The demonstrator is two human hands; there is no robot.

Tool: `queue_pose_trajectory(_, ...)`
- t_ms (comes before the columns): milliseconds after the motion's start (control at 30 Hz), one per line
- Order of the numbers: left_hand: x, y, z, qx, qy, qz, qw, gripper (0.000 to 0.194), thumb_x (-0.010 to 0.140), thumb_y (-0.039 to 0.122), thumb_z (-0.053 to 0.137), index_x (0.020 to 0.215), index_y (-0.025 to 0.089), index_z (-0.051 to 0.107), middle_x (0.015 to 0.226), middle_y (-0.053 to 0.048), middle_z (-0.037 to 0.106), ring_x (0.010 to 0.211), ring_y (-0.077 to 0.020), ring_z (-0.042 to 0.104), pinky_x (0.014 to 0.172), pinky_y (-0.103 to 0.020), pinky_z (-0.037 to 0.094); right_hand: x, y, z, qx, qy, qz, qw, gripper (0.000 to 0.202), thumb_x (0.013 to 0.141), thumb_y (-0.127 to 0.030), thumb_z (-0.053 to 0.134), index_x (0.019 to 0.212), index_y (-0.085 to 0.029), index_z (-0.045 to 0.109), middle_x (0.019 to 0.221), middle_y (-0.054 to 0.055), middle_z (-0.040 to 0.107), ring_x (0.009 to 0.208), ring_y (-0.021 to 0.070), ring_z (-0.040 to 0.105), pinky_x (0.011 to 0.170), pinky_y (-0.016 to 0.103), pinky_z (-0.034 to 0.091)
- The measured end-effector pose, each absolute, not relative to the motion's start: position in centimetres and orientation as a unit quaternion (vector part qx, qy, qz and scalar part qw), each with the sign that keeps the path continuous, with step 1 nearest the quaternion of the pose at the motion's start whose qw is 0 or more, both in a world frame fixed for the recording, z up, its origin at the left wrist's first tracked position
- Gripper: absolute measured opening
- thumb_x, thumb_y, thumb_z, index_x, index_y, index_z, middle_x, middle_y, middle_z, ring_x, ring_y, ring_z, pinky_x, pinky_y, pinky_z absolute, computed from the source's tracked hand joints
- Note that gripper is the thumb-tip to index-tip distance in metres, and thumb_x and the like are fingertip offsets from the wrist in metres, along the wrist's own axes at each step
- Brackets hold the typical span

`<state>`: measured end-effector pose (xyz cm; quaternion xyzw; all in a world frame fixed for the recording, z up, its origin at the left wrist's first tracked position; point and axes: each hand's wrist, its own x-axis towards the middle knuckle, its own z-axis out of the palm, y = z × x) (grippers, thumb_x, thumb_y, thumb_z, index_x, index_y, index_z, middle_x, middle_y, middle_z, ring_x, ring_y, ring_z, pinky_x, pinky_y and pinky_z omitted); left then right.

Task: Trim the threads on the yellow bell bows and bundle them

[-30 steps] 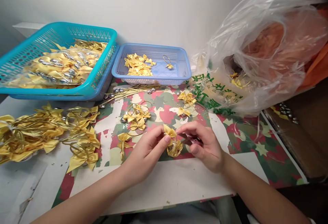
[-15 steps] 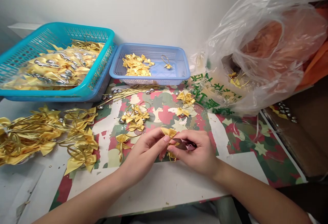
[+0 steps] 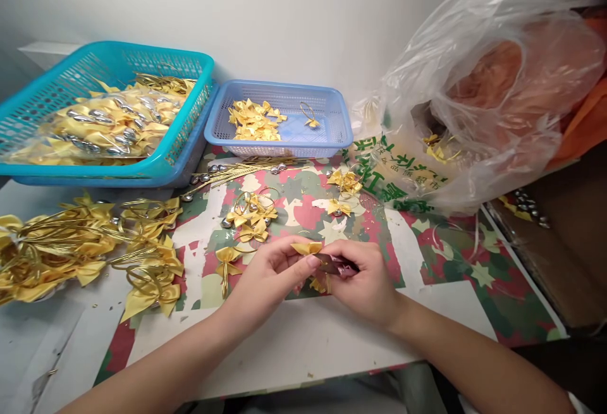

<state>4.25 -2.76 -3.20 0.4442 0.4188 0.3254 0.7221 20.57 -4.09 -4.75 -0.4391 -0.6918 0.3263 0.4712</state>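
Note:
Between thumb and fingers, my left hand (image 3: pixel 277 272) pinches a yellow ribbon bow (image 3: pixel 306 248) above the front of the table. Close against it, my right hand (image 3: pixel 367 278) is closed around a small dark metal tool (image 3: pixel 331 265) with a shiny pinkish part. The tool's tip lies at the bow's underside; the fingers hide the exact contact. More yellow ribbon shows just below the fingers. To the left of my left hand lies a single bow (image 3: pixel 227 262) with a gold tie. Several bows with silver beads and gold wire loops (image 3: pixel 253 215) lie beyond it.
A heap of gold-tied bows (image 3: pixel 57 243) covers the left side. Behind it stands a turquoise basket (image 3: pixel 190 110) with bagged bows. A blue basket (image 3: pixel 279 148) holds loose bows against the wall. On the right sits a clear plastic bag (image 3: pixel 403 117). Gold wires with silver beads (image 3: pixel 227 174) lie between.
The bow in my left hand has tilted and shifted slightly left and down. The dark tool has moved slightly left, with its tip closer under the bow.

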Motion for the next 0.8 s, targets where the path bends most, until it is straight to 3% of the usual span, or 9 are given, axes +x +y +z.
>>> queue_pose_trajectory(267,4.5,-2.5,-3.4,0.420,0.452,0.311,0.723,0.015,0.072,0.030,0.073,0.078,0.017,0.068,0.063,0.002,0.058,0.053,-0.0088,0.044,0.049,-0.021,0.034,20.5,-4.3,-5.6,-0.421,-0.707,0.312,0.475,0.016,0.073,-0.005,0.057,0.078,-0.018,0.065,0.064,0.000,0.068,0.054,0.0110,0.058,0.051,0.021,0.044)
queue_pose_trajectory(433,4.4,-2.5,-3.1,0.416,0.466,0.306,0.719,0.010,0.071,0.023,0.071,0.078,0.018,0.067,0.062,0.003,0.057,0.052,-0.0080,0.041,0.049,-0.020,0.033,20.7,-4.2,-5.2,-0.421,-0.719,0.290,0.471,0.013,0.075,-0.008,0.056,0.076,-0.019,0.063,0.061,-0.001,0.064,0.050,0.0097,0.053,0.048,0.021,0.041)
queue_pose_trajectory(567,4.1,-2.6,-2.8,0.448,0.458,0.317,0.699,0.020,0.079,0.035,0.069,0.072,0.017,0.064,0.057,0.004,0.051,0.052,-0.0091,0.040,0.050,-0.021,0.035,21.9,-3.7,-4.0,-0.407,-0.721,0.349,0.439,0.014,0.080,-0.021,0.059,0.093,-0.017,0.062,0.068,-0.001,0.062,0.054,0.0099,0.052,0.051,0.021,0.042)
queue_pose_trajectory(667,3.9,-2.7,-2.6,0.477,0.449,0.309,0.689,0.028,0.084,0.039,0.064,0.067,0.018,0.061,0.052,0.005,0.045,0.051,-0.0096,0.039,0.052,-0.022,0.035,22.9,-3.2,-3.4,-0.385,-0.741,0.370,0.407,0.021,0.091,-0.035,0.049,0.095,-0.017,0.060,0.066,-0.002,0.056,0.054,0.0100,0.048,0.051,0.022,0.039)
queue_pose_trajectory(800,3.9,-2.9,-2.8,0.509,0.437,0.292,0.681,0.022,0.089,0.038,0.058,0.082,0.019,0.067,0.062,0.002,0.052,0.061,-0.0129,0.046,0.058,-0.023,0.040,23.5,-2.8,-3.2,-0.396,-0.798,0.292,0.347,0.025,0.095,-0.037,0.046,0.090,-0.017,0.060,0.065,-0.002,0.055,0.052,0.0092,0.043,0.049,0.022,0.033)
